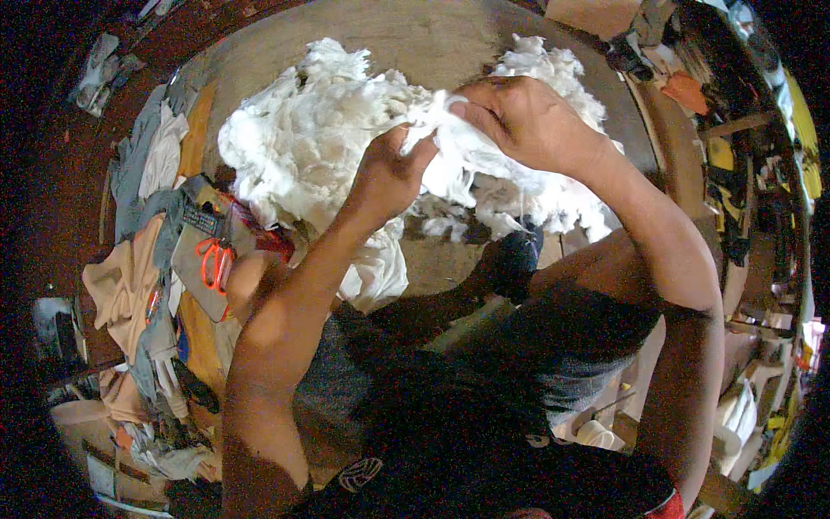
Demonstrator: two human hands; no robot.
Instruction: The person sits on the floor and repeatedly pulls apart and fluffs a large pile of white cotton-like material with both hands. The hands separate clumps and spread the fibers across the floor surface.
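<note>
Both hands are raised over a large mound of white fluffy fibre stuffing (311, 123) spread on a wooden board (415, 32). My left hand (395, 168) pinches one side of a bright white tuft of fibre (447, 149) between thumb and fingers. Close beside it, my right hand (519, 120) grips the other side of the same tuft, fingers curled in. More loose fibre (545, 61) lies behind and beneath the right hand. A white cloth or sheet of material (379, 266) rests at the mound's near edge, below my left forearm.
Orange-handled scissors (215, 263) and a dark remote control (201, 219) lie at the left near a flat panel (194, 279). Crumpled peach fabric (126, 279) and grey cloth (133, 149) are piled farther left. A pale cup-like container (595, 433) stands low on the right. My legs are folded at the board's near edge.
</note>
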